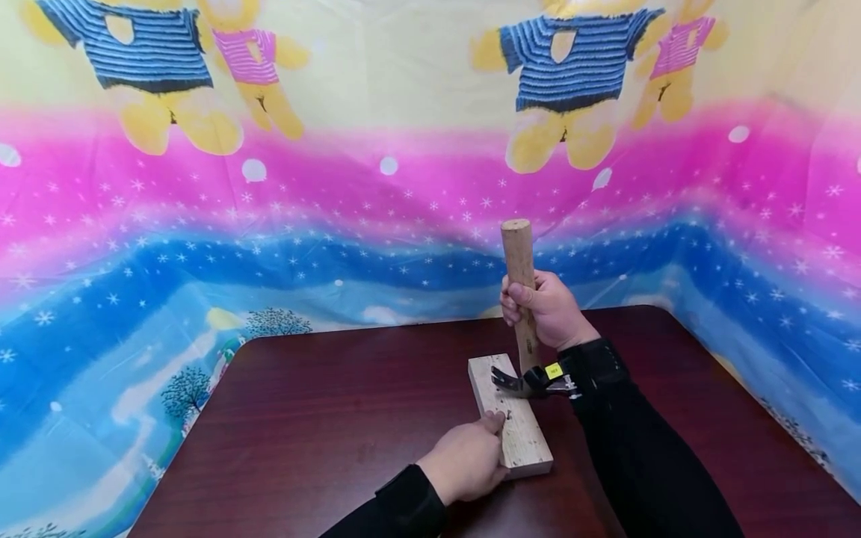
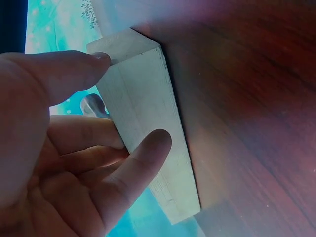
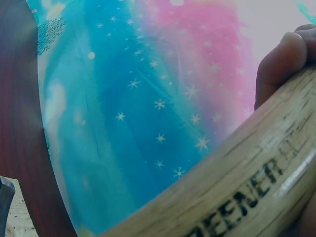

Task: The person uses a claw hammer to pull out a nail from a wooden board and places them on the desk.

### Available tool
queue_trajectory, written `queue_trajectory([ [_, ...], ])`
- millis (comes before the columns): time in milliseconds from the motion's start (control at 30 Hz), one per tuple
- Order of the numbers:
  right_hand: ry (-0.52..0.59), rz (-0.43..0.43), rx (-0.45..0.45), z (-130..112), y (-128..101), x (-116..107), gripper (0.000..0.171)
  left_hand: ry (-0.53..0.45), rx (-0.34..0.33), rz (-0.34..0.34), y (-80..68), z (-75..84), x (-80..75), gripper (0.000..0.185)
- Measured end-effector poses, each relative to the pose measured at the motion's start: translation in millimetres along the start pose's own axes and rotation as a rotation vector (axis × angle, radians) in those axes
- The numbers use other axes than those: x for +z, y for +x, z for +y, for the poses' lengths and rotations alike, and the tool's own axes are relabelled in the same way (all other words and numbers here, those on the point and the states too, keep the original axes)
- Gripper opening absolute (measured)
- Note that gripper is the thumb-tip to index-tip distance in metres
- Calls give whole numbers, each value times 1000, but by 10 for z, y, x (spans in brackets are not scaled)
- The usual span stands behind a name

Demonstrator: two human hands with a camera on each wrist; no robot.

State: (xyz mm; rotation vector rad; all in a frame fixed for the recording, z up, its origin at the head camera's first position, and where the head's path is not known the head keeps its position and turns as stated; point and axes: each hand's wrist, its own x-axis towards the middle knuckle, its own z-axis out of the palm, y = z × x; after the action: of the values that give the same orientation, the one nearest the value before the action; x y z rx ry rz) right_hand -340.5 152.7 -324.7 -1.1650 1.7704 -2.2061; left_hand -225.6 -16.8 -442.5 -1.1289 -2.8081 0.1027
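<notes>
A pale wooden block (image 1: 528, 441) lies lengthwise on the dark table, with small dark marks on its upper face. My left hand (image 1: 467, 459) holds its left side near the close end. In the left wrist view, the thumb (image 2: 74, 71) meets one edge of the block (image 2: 143, 94) and another fingertip presses its side face. My right hand (image 1: 554, 310) grips the wooden handle of a claw hammer (image 1: 518, 250), which stands upright, head down. The hammer's claw points left over the block's far half. Printed letters show on the handle (image 3: 256, 182) in the right wrist view.
The reddish-brown table (image 1: 323, 418) has rounded far corners. Behind it and along both sides hangs a colourful curtain (image 1: 377, 202) with bears and snowflakes, close to the table's edges.
</notes>
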Motion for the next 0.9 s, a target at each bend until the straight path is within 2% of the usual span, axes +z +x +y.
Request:
queue_trajectory([
  [233, 67, 3, -8, 15, -1, -41, 21, 10, 15, 48, -5, -21, 30, 36],
  [400, 113, -3, -21, 29, -40, -97, 21, 22, 23, 54, -4, -29, 49, 34],
  [900, 106, -23, -89, -2, -92, -132, 19, 14, 54, 47, 1, -52, 46, 31],
])
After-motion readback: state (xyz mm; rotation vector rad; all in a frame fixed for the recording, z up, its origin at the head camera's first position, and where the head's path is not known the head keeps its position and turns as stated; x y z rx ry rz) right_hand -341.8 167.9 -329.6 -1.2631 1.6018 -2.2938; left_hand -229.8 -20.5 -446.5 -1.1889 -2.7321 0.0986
